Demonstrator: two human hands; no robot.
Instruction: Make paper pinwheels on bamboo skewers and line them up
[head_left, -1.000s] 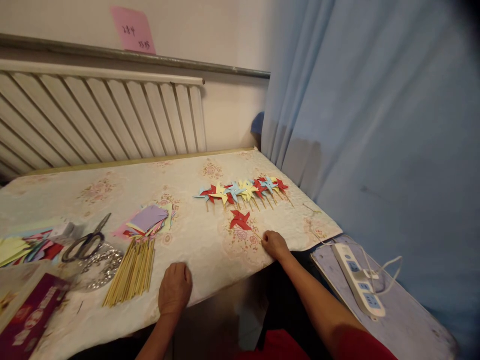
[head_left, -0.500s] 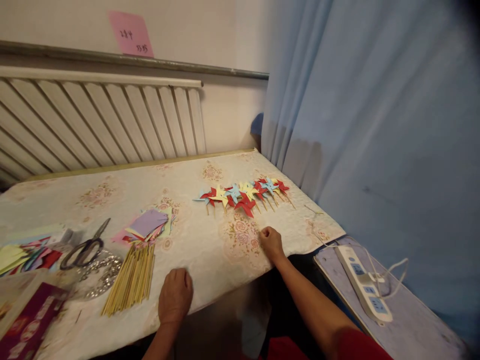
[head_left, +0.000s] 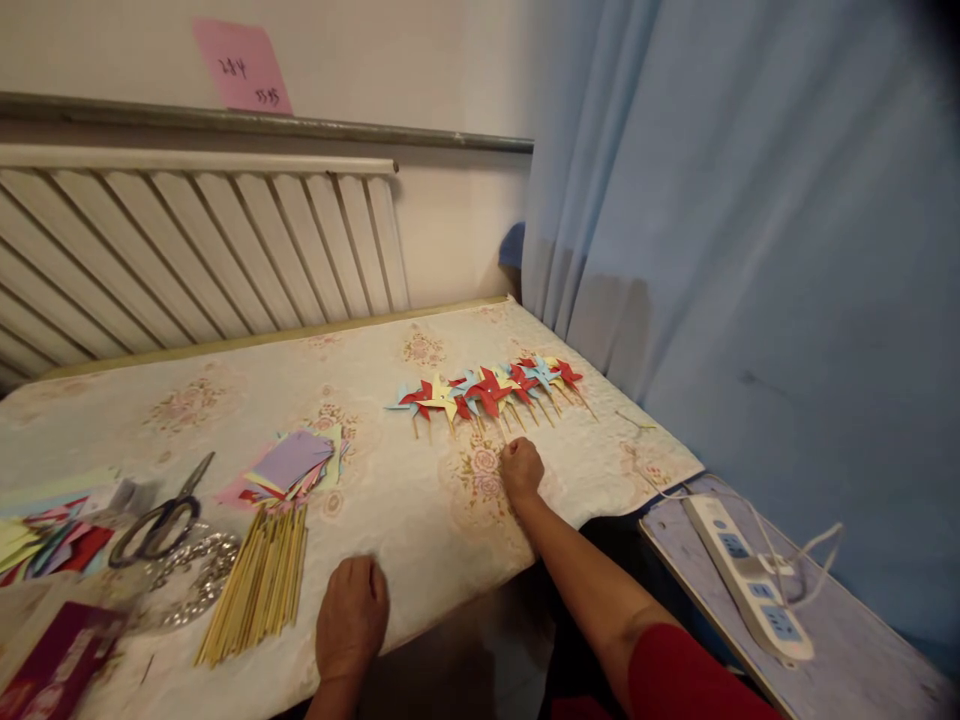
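Note:
My right hand point(head_left: 521, 468) lies on the flowered tablecloth point(head_left: 420, 520) with its fingers closed on the thin stick of a red paper pinwheel point(head_left: 488, 392). That pinwheel lies in a row of red, yellow and blue pinwheels point(head_left: 450, 392) just beyond the hand. At the table's near edge my left hand point(head_left: 352, 615) rests with curled fingers and holds nothing. A bundle of bamboo sticks point(head_left: 259, 585) lies just left of it.
Coloured paper squares point(head_left: 296, 460), scissors point(head_left: 157, 515), a shiny heap of small metal parts point(head_left: 196, 580), more paper point(head_left: 37, 525) and a dark red box point(head_left: 52, 660) lie at the left. A radiator point(head_left: 187, 250) stands behind, a blue curtain point(head_left: 750, 250) at the right, a power strip point(head_left: 750, 590) below it.
My right hand has slid the red pinwheel away from me and leftward, from a spot alone on the cloth into the row. The left hand has stayed put.

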